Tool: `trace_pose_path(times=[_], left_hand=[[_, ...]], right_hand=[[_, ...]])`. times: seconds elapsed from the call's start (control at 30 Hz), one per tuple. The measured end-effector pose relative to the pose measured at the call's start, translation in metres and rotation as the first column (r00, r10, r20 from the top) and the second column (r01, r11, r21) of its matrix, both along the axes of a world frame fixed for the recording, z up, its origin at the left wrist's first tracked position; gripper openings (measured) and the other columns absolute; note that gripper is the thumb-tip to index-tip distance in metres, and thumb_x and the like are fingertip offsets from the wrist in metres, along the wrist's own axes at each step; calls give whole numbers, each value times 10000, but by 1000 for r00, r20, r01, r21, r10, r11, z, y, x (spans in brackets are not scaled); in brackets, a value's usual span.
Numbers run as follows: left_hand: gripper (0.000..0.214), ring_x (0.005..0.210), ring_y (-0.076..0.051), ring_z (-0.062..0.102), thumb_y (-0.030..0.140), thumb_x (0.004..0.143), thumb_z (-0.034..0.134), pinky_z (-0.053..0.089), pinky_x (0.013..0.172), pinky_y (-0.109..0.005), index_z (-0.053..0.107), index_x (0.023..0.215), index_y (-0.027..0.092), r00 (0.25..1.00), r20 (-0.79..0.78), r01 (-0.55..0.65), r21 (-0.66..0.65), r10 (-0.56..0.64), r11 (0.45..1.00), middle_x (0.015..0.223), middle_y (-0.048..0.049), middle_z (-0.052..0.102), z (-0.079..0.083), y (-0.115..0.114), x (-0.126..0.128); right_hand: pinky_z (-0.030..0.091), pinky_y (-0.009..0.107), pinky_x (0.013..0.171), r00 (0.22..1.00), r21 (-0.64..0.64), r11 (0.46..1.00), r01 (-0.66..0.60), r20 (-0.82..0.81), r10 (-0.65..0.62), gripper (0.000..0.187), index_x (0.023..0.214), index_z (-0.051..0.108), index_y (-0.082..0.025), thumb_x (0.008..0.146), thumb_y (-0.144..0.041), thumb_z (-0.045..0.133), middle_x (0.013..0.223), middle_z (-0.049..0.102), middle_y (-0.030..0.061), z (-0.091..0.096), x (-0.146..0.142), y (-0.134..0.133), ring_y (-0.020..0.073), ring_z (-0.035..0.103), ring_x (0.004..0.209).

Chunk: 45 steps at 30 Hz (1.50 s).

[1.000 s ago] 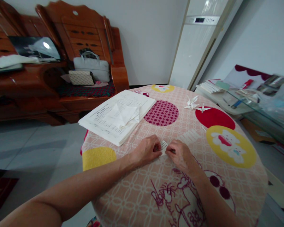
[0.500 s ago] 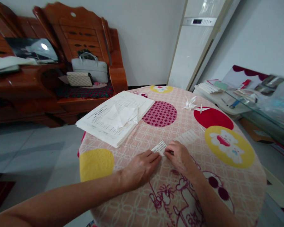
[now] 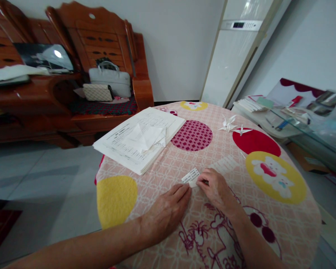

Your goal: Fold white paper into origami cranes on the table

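Observation:
A small folded piece of printed paper [image 3: 190, 176] lies on the patterned tablecloth in front of me, between my hands. My left hand [image 3: 169, 207] lies low on the cloth, its fingers stretched out flat and the tips touching the paper's near left edge; its thumb is hidden. On the other side, my right hand [image 3: 215, 188] is closed in a pinch at the paper's right end, and its fingers cover that corner. Just beyond the right hand lies a whitish strip of paper [image 3: 225, 164]. Two folded white paper cranes, one larger [image 3: 228, 123] and one smaller [image 3: 242, 130], rest farther back.
A stack of printed sheets [image 3: 120, 149] sits at the table's left, with a folded white paper [image 3: 144, 137] on top. To the right stands a glass-edged side table [image 3: 305, 130] with papers and pens. Behind is a wooden seat [image 3: 100, 41] holding a grey bag [image 3: 112, 80].
My left fingers have slid back toward me, baring more of the printed paper. My right hand keeps its pinch at the right end. The view has shifted slightly.

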<state>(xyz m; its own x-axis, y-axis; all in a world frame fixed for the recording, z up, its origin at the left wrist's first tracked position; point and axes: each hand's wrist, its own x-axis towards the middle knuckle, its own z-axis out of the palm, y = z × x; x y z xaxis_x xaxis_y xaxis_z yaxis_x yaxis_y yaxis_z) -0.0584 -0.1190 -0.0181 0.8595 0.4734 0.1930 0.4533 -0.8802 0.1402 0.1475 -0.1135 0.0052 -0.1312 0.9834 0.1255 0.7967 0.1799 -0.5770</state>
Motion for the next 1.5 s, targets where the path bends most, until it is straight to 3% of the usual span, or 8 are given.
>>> trace_pose_path(times=[0.17,0.53,0.77,1.0,1.07,1.2,1.37,1.5], left_hand=[[346,1194,-261,500,119,873,445,490,1006,-377,500,1215,106,999,38,-17,-65,20,998,1244,-137,557,-2,0,0],[276,1099,-254,517,134,882,468,490,952,-395,535,1149,135,1000,14,2,-41,-1,999,1156,-115,574,8,3,5],[184,986,-213,542,186,879,529,501,882,-342,571,1053,141,995,95,57,-204,-38,977,1032,-95,581,18,25,5],[193,947,-179,581,133,941,407,483,899,-301,599,920,124,948,126,306,-95,-294,947,946,-96,616,11,51,10],[188,963,-185,588,132,936,415,485,906,-312,602,945,124,934,145,336,-59,-325,940,968,-110,629,10,53,10],[199,993,-187,597,131,930,424,486,925,-319,599,1027,130,931,189,323,-27,-313,946,1019,-121,639,8,52,10],[234,995,-188,604,140,927,430,491,933,-321,590,1098,136,937,206,292,-24,-281,956,1038,-120,639,5,49,9],[230,989,-187,603,142,925,438,490,931,-317,590,1098,137,939,200,288,-18,-279,958,1039,-119,637,6,49,10]], right_hand=[[393,277,708,1000,-18,1000,11,-2,-11,219,643,581,-184,785,-18,587,740,573,29,1,-1,1,176,523,775],[393,281,714,999,3,1000,7,38,-7,210,643,576,-177,795,-34,598,758,584,38,-3,-1,2,181,527,786],[391,283,712,999,-6,1000,14,43,-14,200,652,586,-175,787,-28,602,761,590,36,-1,-3,2,181,529,787],[398,264,663,999,8,1000,-23,-39,24,166,677,654,-173,771,-47,601,729,609,23,-6,13,4,164,561,737],[401,266,645,999,1,1000,30,-44,-29,146,692,680,-171,763,-70,603,717,631,25,-8,22,4,163,570,701],[418,260,613,988,-53,994,97,-118,-102,126,730,705,-164,778,-142,591,691,678,26,-9,36,2,161,597,647],[385,227,516,977,-154,988,-1,-212,-32,165,796,703,-166,806,-201,542,628,665,1,-9,38,-3,138,570,558],[332,216,480,980,-189,981,-39,-199,1,139,809,678,-171,785,-189,542,577,612,-22,-11,36,-3,117,510,503]])
